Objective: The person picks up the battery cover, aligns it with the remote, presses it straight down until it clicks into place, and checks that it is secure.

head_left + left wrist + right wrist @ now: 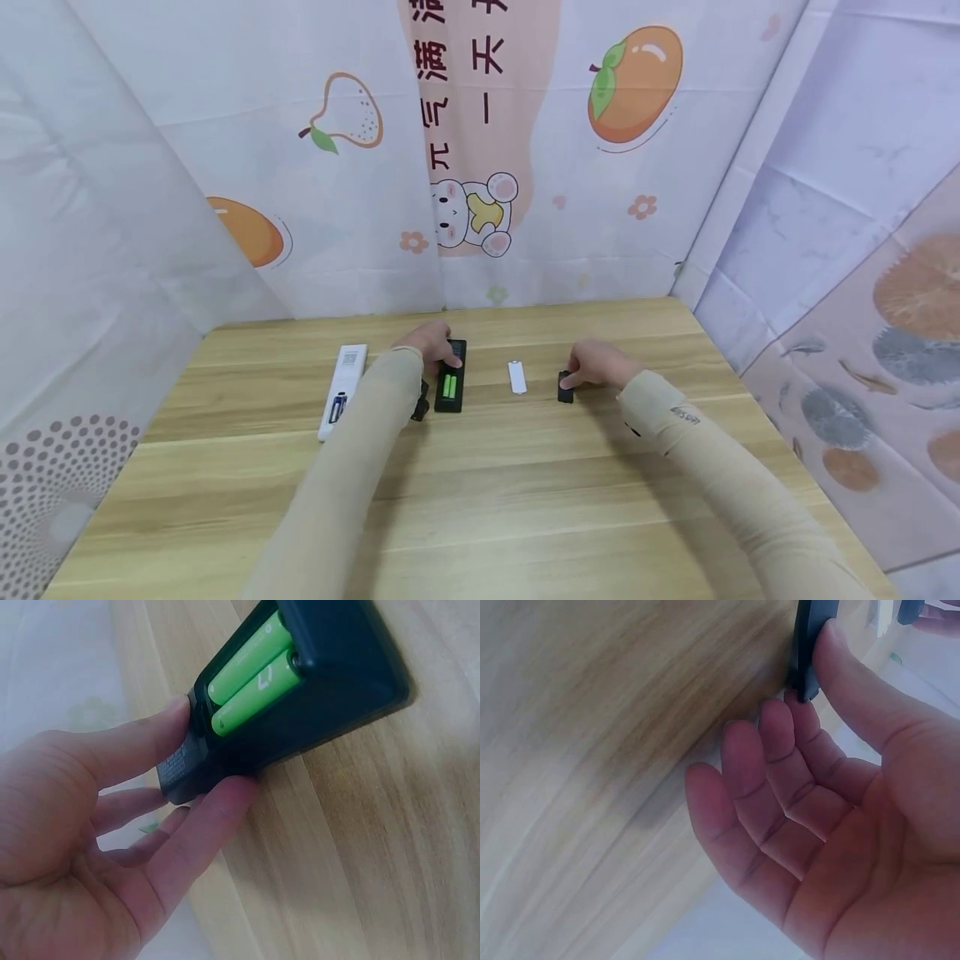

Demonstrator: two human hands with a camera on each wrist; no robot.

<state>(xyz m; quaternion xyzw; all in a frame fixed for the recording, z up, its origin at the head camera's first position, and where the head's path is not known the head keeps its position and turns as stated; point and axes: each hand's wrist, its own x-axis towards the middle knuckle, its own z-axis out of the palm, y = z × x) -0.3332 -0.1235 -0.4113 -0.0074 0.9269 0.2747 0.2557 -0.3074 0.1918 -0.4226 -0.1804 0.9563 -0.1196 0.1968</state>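
My left hand [429, 340] holds the far end of a black remote control [448, 406] on the table, thumb on its back and a finger along its side. Two green batteries [257, 692] lie side by side in the remote's uncovered compartment. Farther right, my right hand [600, 364] pinches a small black battery cover [566, 392] between thumb and fingertip. In the right wrist view the cover [810, 645] stands edge-on, and the other fingers are loosely bent beside it. Between the hands lies a white battery cover [517, 377].
Left of my left arm, a white remote control [348, 367] lies with its battery compartment uncovered and a dark battery [338, 407] showing. A small black object [421, 403] is partly hidden behind my left sleeve. A printed curtain [360, 283] hangs behind the wooden table [495, 500].
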